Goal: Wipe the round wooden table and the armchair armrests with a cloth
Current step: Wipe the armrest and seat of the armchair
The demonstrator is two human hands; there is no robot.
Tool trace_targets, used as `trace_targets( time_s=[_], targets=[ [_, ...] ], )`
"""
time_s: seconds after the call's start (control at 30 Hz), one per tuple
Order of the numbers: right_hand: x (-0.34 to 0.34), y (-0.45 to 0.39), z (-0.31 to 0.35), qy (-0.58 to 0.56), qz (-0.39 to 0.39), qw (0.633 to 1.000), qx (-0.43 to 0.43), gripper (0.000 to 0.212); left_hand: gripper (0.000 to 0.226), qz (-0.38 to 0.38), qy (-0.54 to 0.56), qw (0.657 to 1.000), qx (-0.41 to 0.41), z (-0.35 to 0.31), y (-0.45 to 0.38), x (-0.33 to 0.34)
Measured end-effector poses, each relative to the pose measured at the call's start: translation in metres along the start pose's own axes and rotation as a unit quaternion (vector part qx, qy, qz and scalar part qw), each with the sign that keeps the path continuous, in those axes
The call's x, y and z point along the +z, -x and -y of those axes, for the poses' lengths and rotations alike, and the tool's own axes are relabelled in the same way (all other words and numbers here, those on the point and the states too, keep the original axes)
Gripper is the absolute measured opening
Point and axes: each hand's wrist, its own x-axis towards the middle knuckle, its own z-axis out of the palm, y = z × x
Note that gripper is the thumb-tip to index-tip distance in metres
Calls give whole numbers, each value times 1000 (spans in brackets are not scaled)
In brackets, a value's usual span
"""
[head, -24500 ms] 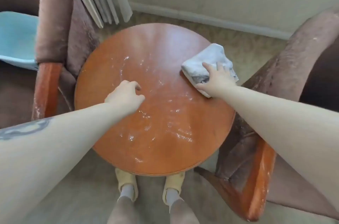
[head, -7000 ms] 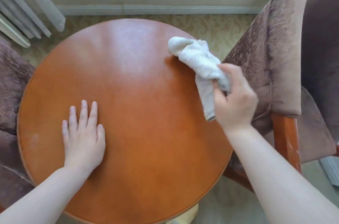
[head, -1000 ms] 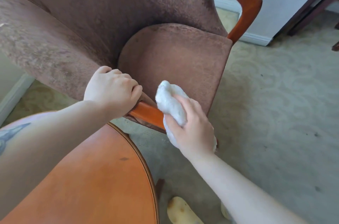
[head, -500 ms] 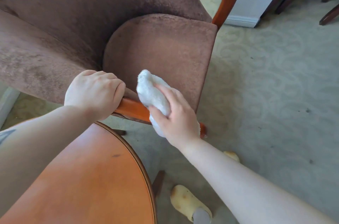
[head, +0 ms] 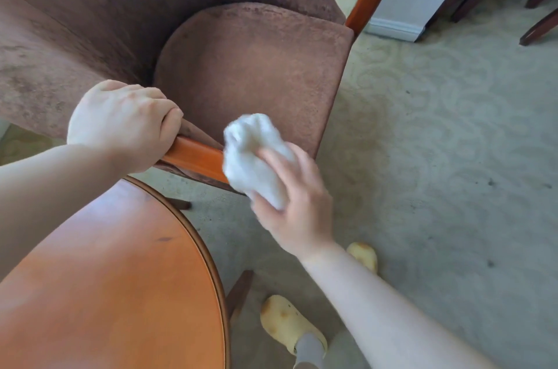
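Both hands fisted: left (head: 120,124), right (head: 297,202) (blurred).

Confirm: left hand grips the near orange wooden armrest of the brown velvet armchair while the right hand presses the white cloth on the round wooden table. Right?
Not quite. The head view shows the right hand pressing the white cloth against the near orange wooden armrest of the brown velvet armchair, not on the round wooden table. The rest holds: the left hand grips that armrest.
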Motion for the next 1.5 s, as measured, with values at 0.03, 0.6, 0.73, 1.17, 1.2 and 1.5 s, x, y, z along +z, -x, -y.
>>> trace_targets(
  time_s=[0.03,0.6,0.73,1.17,1.2,1.5],
  targets=[
    [-7,11,-22,-13,-20,999,-29,50,53,-1,1,1000,3,1,0,2],
    [-2,-35,-97,-216,234,716,621,13,58,-24,-15,999,-38,-2,-1,5],
    [-32,-54,-35,-180,233,862,412,27,54,-29,4,999,-44,-4,0,4],
    [-19,19,-39,73,52,991,-103,68,62,-18,82,995,-56,-7,4,-3],
    [-7,10,-19,86,35,995,-19,67,62,-22,79,995,-58,-7,4,-2],
    [-19,-5,-14,127,121,970,-167,60,62,-32,69,995,-70,-8,4,-1]
  ],
)
